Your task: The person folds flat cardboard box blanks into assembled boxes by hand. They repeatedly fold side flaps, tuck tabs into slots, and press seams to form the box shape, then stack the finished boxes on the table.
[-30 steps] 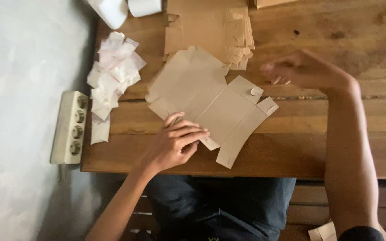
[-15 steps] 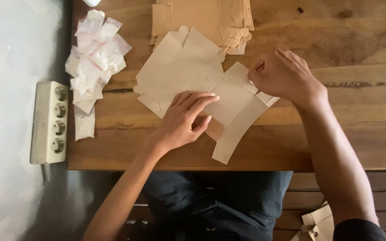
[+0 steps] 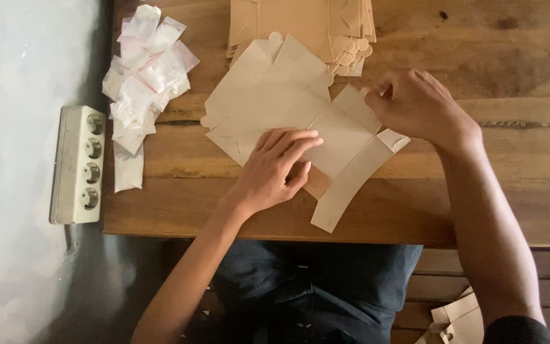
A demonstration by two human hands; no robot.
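Grip-wise, my left hand [image 3: 274,167] lies flat on the unfolded card box blank [image 3: 300,130] mid-frame on the bench [image 3: 517,172] while my right hand [image 3: 418,105] pinches its upper-right flap, which I judge could crease crooked if the blank slides

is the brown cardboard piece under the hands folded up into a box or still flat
Mostly flat: the cardboard blank lies spread on the table, flaps out.

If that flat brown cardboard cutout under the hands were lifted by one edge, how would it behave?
The cardboard cutout looks thin and creased, so it would probably bend along its folds. Its long flap overhangs nothing and lies flat, suggesting light weight. The left hand presses it, perhaps because it slides easily on the wooden table.
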